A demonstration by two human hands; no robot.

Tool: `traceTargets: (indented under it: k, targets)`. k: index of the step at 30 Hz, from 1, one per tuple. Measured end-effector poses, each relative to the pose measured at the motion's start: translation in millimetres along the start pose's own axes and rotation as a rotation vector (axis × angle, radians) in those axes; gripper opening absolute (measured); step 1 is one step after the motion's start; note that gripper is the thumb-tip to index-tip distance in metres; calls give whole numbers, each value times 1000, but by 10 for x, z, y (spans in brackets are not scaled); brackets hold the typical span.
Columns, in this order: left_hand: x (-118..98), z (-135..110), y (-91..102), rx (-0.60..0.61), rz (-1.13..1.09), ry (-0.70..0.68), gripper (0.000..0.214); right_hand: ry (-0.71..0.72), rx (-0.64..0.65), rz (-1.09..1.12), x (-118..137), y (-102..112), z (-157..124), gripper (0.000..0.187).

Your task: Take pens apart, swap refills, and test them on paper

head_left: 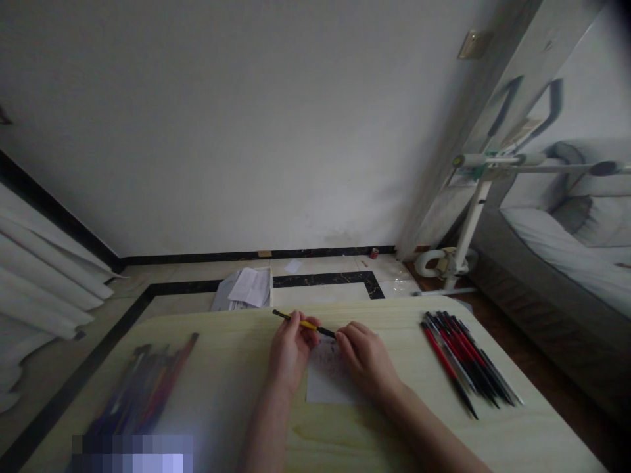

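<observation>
One black-and-yellow pen (309,325) is in progress above the paper (328,384), pinched in my left hand (294,338), its right end gripped by my right hand (363,353), between left pens (148,381) and right pens (461,358), which finished I can't tell.

It's a home, clearly: right of the hands (367,360), a padded sofa or bed (525,299), with what looks like an exercise frame (470,226) in between; well left, white curtains (39,279) drape; beyond, dark-bordered tiled floor (328,293).
</observation>
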State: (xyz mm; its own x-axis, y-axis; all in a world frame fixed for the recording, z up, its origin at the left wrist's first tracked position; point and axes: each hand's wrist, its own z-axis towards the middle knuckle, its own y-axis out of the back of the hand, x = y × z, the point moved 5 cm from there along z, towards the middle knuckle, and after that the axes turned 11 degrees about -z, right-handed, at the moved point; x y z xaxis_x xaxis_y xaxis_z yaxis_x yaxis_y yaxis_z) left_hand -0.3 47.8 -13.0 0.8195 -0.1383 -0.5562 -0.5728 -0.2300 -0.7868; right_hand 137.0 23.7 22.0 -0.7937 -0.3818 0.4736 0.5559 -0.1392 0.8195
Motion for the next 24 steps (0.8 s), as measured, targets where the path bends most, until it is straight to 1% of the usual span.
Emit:
traceTargets:
  k: [3,7,15,24]
  targets:
    - [-1,-7,-9,7,6,0,16,-1,16,-2,3,-7,5,25]
    - [6,-6,-3,-16,-1,11,16,-6,34,-4,-3,-27,5,27]
    - [-2,3,-7,9,5,-3,16,-14,16,1,-31,-52,-10,26]
    - [17,13,8,14,-6,9,16,-6,12,19,-10,-29,-8,24]
